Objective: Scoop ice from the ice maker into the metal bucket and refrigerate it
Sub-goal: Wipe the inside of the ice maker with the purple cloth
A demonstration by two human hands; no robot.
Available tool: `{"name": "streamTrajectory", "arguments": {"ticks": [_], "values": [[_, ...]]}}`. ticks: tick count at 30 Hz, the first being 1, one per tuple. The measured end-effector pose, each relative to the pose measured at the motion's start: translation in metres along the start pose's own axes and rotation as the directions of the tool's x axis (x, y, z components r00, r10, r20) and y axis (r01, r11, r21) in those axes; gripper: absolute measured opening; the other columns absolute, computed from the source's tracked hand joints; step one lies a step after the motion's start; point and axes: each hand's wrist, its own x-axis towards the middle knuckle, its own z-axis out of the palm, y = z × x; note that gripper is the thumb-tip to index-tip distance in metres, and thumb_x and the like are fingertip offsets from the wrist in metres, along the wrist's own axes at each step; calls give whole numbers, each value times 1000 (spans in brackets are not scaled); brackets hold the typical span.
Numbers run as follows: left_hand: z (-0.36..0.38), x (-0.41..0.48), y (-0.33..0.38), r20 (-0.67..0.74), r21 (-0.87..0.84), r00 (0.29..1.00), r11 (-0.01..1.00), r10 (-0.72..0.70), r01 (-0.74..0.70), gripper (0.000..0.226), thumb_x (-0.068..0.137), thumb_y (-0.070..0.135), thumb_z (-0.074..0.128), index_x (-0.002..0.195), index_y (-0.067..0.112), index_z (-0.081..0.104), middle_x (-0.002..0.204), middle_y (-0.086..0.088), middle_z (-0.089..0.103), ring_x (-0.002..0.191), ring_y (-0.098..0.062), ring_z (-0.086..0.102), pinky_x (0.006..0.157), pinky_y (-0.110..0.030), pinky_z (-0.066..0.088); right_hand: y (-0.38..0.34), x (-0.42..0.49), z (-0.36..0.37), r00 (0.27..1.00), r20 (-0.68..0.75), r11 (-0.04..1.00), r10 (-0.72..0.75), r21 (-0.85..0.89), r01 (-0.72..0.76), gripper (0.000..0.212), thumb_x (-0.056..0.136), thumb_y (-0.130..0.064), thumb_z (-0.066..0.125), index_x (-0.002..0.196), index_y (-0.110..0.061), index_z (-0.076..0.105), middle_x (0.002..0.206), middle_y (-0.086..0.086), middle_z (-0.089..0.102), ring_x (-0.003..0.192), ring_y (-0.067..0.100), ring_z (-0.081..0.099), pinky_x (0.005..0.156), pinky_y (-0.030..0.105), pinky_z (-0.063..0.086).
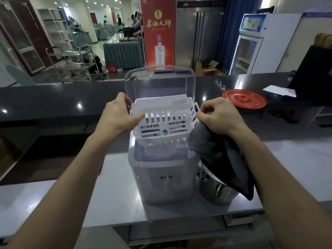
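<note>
White plastic basket [164, 121] is held clear above the open well of the ice maker [161, 177], lifted out but not yet carried off.

- Grip: the basket's left rim is clasped by the left hand [116, 115], thumb on the near wall and fingers behind. The right rim is pinched by the right hand [217, 115], which also has a grey cloth [206, 144] bunched under its palm.
- Handling: it is judged light, thin-walled and slotted, so some flex is expected under load. It is likely wet and slick. The rim corners are the stiffest places to hold, and two-sided support should be kept.
- Orientation: the long axis runs left to right, parallel to the front edge of the worktop [107, 194]. The mouth faces up and a little toward the person. The slotted floor is visible, with no ice made out on it.
- Hedge: whether the pale mass in the well below the basket is ice cannot be told.
- Layout: the ice maker is set mid-worktop with its clear lid [159, 81] hinged back. The metal bucket [217, 191] stands just beside the ice maker's right side, with its mouth partly draped by the cloth.
- Risk: the cloth should be cleared from the bucket before anything is tipped in.
- Other: a red lid [244, 98] lies on the dark counter [53, 97] beyond the worktop's back edge.
</note>
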Motion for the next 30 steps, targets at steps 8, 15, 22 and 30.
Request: {"name": "streamTrajectory", "arguments": {"ticks": [8,15,22,30], "values": [[0,-11,-7,-38,-102,997,992,-73,69,21,94,30,78,107,14,79,84,4,76,67,-12,74,65,-28,63,6,6,7,986,140,990,92,91,-106,29,90,-29,78,69,-10,72,72,11,69,75,27,64,76,43,55],[11,-30,-7,-24,-145,987,977,-160,155,11,93,22,81,100,15,74,87,-4,76,70,-18,76,74,-38,67,14,-5,18,964,210,974,162,121,-190,27,90,-32,79,71,-14,74,67,5,66,66,12,57,73,38,52],[40,-45,-24,-18,-116,981,975,-193,190,18,97,33,80,89,19,73,83,1,72,76,-16,71,70,-31,60,24,-20,37,952,244,975,186,74,-209,29,93,-37,74,73,-16,74,68,0,69,72,17,65,74,36,53],[72,-58,-43,-65,-63,984,985,-167,163,25,100,36,76,85,22,62,88,4,62,77,-14,61,69,-30,56,31,-26,49,917,313,964,247,22,-267,23,89,-38,76,72,-22,75,72,-5,71,79,17,68,77,38,57]]}}
